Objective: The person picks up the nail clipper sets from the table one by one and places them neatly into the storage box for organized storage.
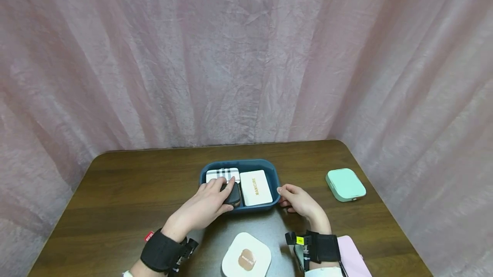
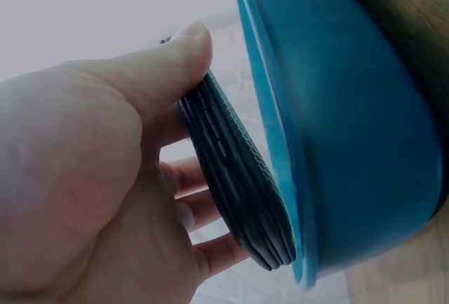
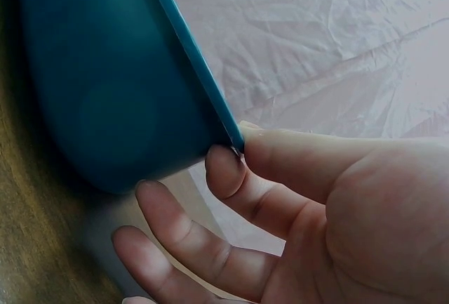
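Observation:
A dark blue plastic basin (image 1: 245,209) sits on the table, holding a white case lettered MANICURE (image 1: 256,188) and a white case with plaid stripes (image 1: 222,174). My left hand (image 1: 200,206) grips a black textured case (image 1: 232,195) at the basin's near left part. In the left wrist view, the thumb lies on one edge of this black case (image 2: 235,177) and the fingers are round its far side. On the opposite side, my right hand (image 1: 302,202) pinches the basin's rim between thumb and index finger, as the right wrist view shows, with the other fingers loosely bent.
A white rounded case with a tan badge (image 1: 246,256) lies on the near part of the brown table (image 1: 127,200). To the right is a mint green case (image 1: 345,184). A pink flat item (image 1: 352,257) shows partly beside my right wrist. Pink curtains (image 1: 246,63) hang behind.

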Available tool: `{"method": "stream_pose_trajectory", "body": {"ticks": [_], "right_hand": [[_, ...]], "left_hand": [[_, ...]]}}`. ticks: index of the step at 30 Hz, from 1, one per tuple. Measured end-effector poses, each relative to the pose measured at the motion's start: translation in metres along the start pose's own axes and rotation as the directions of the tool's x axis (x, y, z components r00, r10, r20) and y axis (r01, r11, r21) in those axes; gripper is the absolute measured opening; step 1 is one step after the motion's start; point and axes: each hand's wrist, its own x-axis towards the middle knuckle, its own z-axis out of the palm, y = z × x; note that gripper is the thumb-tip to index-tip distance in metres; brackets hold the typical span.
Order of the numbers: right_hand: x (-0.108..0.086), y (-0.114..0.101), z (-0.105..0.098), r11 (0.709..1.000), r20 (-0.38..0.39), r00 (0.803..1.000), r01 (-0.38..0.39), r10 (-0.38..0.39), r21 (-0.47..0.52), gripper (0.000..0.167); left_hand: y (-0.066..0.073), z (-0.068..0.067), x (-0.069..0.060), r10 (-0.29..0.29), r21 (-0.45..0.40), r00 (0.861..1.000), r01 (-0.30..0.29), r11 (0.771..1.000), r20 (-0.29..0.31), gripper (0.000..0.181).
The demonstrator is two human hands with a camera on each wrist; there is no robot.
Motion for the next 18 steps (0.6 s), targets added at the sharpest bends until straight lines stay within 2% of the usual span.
{"method": "stream_pose_trajectory", "body": {"ticks": [18], "right_hand": [[0.0,0.0,0.001,1.0,0.001,1.0,0.001,-0.001,0.001,0.034]], "left_hand": [[-0.006,0.008,0.015,-0.014,0.023,1.0,0.014,1.0,0.007,0.068]]}}
